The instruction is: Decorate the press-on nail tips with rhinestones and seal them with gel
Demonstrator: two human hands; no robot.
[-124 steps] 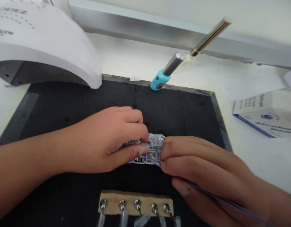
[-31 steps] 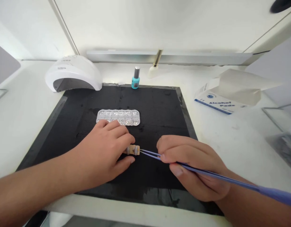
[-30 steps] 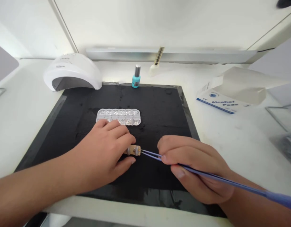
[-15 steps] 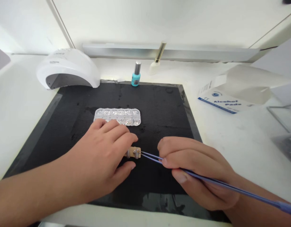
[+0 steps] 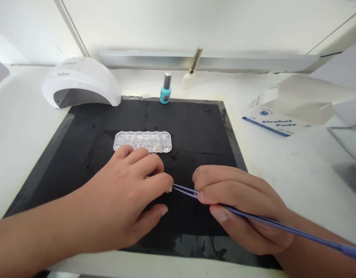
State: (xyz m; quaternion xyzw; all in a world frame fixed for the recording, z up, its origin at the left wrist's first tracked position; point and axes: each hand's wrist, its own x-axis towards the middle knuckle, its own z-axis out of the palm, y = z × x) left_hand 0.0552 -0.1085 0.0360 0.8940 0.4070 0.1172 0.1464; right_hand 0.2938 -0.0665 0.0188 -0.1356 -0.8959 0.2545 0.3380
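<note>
My left hand [image 5: 131, 189] lies over a small tan strip [image 5: 170, 189], its fingers curled on it and its thumb apart. The index fingertip is at the strip's right end and hides most of it. My right hand [image 5: 244, 204] is closed around thin blue tweezers [image 5: 267, 222]. The tweezers' tips meet the left index fingertip at the strip's end. Whether anything is between the tips I cannot tell. Just beyond my left fingers is a clear compartment case [image 5: 162, 142] of small shiny stones, its near edge partly covered.
A black mat [image 5: 195, 131] lies under both hands. Behind it stand a white nail lamp [image 5: 82, 79], a turquoise polish bottle [image 5: 165, 94] and a pale bottle [image 5: 189, 79] with a gold cap. An open alcohol pads box [image 5: 276, 123] is at the right.
My left index finger has moved right and down over the strip's end, covering the grey bands and the stone seen there before. My right hand and the tweezers have hardly moved.
</note>
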